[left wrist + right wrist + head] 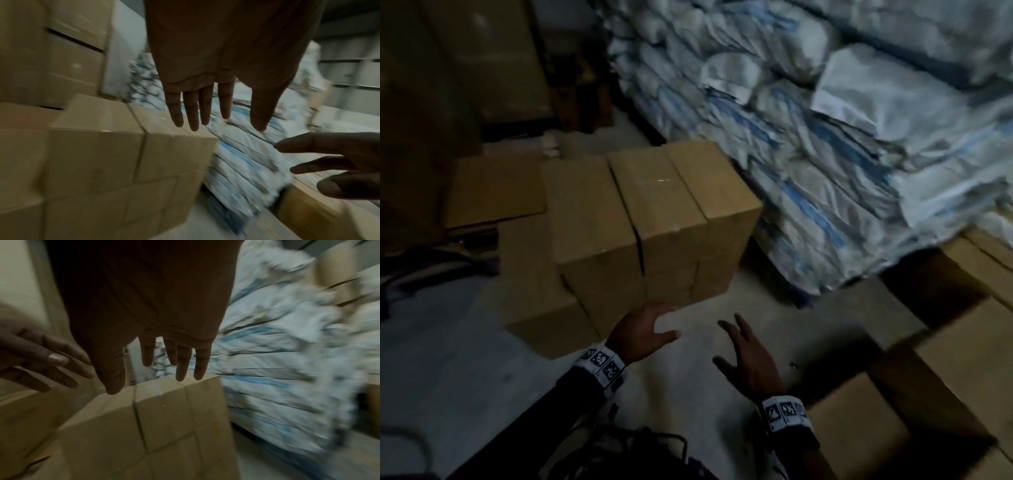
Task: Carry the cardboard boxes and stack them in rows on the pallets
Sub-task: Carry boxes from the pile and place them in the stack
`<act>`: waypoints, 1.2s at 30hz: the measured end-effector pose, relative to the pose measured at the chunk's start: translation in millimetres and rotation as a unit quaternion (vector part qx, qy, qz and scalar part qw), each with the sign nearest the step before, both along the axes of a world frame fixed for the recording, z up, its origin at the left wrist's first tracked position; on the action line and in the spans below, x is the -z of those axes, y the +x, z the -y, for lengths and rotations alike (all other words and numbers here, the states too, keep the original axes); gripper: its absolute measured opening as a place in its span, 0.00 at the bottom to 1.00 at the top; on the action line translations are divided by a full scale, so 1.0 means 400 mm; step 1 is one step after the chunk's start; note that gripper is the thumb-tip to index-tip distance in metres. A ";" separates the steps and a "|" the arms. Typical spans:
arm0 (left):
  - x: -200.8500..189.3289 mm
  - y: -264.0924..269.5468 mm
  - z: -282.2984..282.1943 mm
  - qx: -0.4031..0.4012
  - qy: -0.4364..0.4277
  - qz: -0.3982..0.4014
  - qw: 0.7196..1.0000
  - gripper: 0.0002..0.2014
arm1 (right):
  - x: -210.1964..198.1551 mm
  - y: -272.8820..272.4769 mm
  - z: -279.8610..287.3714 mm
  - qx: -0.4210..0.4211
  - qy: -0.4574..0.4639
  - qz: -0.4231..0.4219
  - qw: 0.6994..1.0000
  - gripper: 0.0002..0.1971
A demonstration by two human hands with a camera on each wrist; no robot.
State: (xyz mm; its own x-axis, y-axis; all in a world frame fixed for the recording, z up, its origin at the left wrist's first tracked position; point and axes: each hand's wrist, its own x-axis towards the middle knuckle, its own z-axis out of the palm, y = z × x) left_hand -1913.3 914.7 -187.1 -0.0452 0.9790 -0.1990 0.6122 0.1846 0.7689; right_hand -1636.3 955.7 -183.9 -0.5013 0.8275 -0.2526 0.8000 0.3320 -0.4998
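Observation:
A stack of brown cardboard boxes (654, 219) stands on the floor ahead of me, several boxes high, with a dark seam between the top two. My left hand (650, 329) reaches out with straight, spread fingers just below the stack's near lower edge and holds nothing. My right hand (743, 349) hangs over bare floor to the right, fingers spread and empty. In the left wrist view the left hand (213, 104) hovers before the boxes (115, 162). Over the box stack (164, 415) in the right wrist view, the right hand (164, 356) shows straight fingers.
A tall pile of white and blue sacks (842, 144) rises at the right, close to the stack. More boxes (941, 370) sit at the lower right, and lower boxes (496, 192) lie at the left. Dark cables (619, 452) lie near my feet. Grey floor (722, 308) lies between.

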 end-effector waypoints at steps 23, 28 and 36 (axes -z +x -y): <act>0.113 -0.630 -0.366 -0.289 -0.173 -0.112 0.935 0.43 | 0.078 -0.775 -0.776 -0.281 -0.101 -0.009 0.954 0.37; 0.201 -0.700 -0.387 -0.260 -0.269 -0.108 0.921 0.46 | 0.133 -0.849 -0.793 -0.252 -0.109 0.014 0.961 0.35; 0.309 -0.820 -0.425 -0.189 -0.314 -0.076 0.927 0.47 | 0.206 -0.938 -0.748 -0.161 -0.142 0.081 0.973 0.39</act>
